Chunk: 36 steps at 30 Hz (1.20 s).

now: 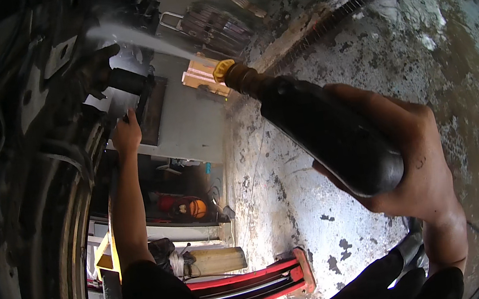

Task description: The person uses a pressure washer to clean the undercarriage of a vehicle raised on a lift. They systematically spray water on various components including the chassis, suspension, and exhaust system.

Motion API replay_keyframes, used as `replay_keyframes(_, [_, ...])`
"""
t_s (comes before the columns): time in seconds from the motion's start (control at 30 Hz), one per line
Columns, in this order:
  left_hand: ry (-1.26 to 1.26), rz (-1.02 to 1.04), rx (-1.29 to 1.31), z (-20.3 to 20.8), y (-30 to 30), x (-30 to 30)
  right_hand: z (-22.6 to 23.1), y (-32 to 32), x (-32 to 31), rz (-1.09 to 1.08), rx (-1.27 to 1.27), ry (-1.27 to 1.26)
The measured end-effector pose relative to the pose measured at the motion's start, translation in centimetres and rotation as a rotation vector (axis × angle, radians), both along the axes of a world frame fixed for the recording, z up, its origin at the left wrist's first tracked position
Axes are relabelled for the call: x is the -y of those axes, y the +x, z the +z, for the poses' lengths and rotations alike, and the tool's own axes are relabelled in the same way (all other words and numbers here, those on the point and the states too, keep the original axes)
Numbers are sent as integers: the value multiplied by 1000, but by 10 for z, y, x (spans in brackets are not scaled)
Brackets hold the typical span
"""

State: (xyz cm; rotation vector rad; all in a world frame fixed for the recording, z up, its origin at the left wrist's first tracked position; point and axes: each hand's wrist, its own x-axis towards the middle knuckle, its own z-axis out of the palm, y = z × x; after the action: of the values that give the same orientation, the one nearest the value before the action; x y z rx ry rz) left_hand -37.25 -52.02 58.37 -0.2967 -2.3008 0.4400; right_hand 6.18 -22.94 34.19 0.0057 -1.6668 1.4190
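In my right hand [415, 137] is a black spray gun [335, 130] with a brass-coloured neck and a yellow nozzle [223, 71]. The fingers wrap round its body. A white jet of spray [145, 42] leaves the nozzle toward the upper left and reaches the dark machinery [29, 93], which looks like a vehicle's underside. My left hand [127, 133] is raised beside those parts, just below a black cylindrical part [127, 79]. Its fingers are closed, and what they grip is too dark to make out.
A red metal frame [252, 282] lies low in front of me, near a pale wooden block [215, 261]. The concrete floor [263, 189] is wet and stained. Along the upper right runs a grated drain [332, 23]. An orange round object [197, 208] sits on a dark shelf.
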Motion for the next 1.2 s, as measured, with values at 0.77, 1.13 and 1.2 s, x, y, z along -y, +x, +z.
replay_keyframes(0.77, [-156, -105, 23, 4, -35, 6, 29, 75, 97, 9, 153, 98])
replay_keyframes(1.13, [1037, -699, 779, 42, -45, 34, 37, 85, 167, -87, 139, 24])
replay_keyframes(1.2, [1335, -733, 760, 79, -30, 70, 41, 92, 185, -41, 138, -53])
